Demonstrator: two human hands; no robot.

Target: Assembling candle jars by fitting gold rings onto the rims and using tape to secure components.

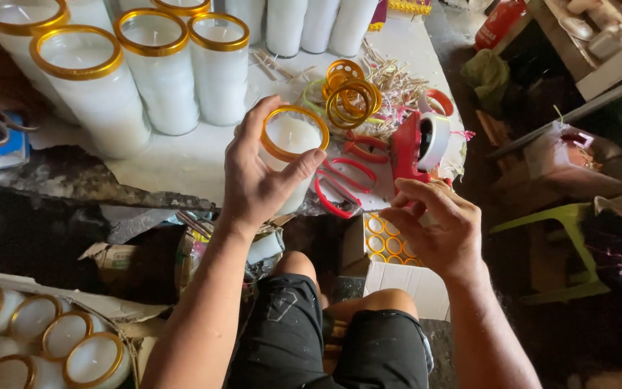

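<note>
My left hand (257,176) grips a white glass candle (293,137) with a gold rim, held upright over the table edge. My right hand (433,223) is lower right of it, fingers pinched at the base of a red tape dispenser (406,151) that carries a white tape roll (437,140). Whether a strip of tape is between the fingers I cannot tell. Red-handled scissors (343,184) lie on the table between both hands.
Several tall white candles with gold rims (160,72) stand at the back left. Loose gold rings (350,101) and wooden sticks (397,86) lie behind. A box of more candles (37,346) sits lower left, a small carton of rings (386,245) near my knees. A green plastic chair (570,238) stands right.
</note>
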